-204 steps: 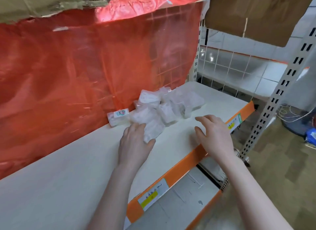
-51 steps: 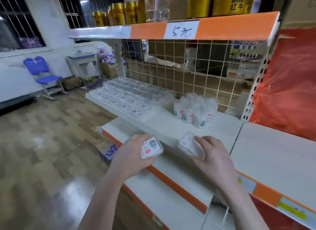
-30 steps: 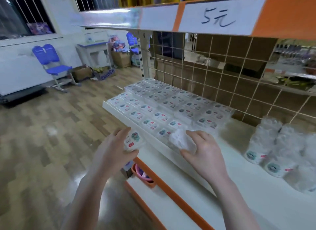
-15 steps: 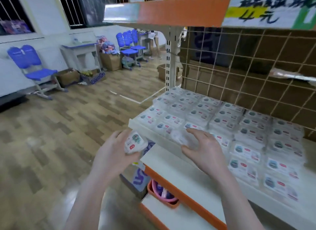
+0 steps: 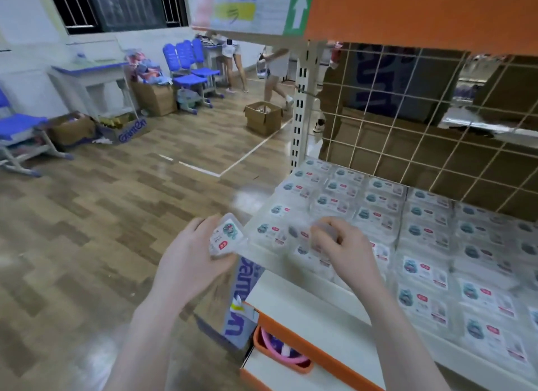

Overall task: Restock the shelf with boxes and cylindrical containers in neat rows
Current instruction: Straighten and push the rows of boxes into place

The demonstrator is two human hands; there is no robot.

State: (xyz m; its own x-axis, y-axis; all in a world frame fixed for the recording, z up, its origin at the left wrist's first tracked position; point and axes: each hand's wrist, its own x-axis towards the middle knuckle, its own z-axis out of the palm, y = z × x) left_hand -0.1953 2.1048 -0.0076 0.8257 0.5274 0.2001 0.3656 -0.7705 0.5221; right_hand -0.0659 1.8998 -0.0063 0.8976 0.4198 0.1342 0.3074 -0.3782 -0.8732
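My left hand (image 5: 190, 258) grips a small clear plastic box (image 5: 225, 238) with a white label, just off the shelf's left end. My right hand (image 5: 345, 252) holds a second clear box (image 5: 326, 230) over the front left corner of the white shelf (image 5: 329, 284). Neat rows of several identical labelled boxes (image 5: 422, 245) lie flat and cover the shelf to the right and back. The box under my right hand is blurred and partly hidden by my fingers.
A wire grid (image 5: 407, 123) backs the shelf, and an orange-edged shelf (image 5: 407, 15) hangs overhead. Below sit a lower shelf, an orange basket (image 5: 283, 354) and a cardboard box (image 5: 238, 300). Wooden floor, blue chairs (image 5: 189, 67), cartons and walking people lie to the left.
The view has swung left along the shelf from the heap at the red sheet to the rows of boxes. Both hands carried a box each; my right hand has reached the front left corner.
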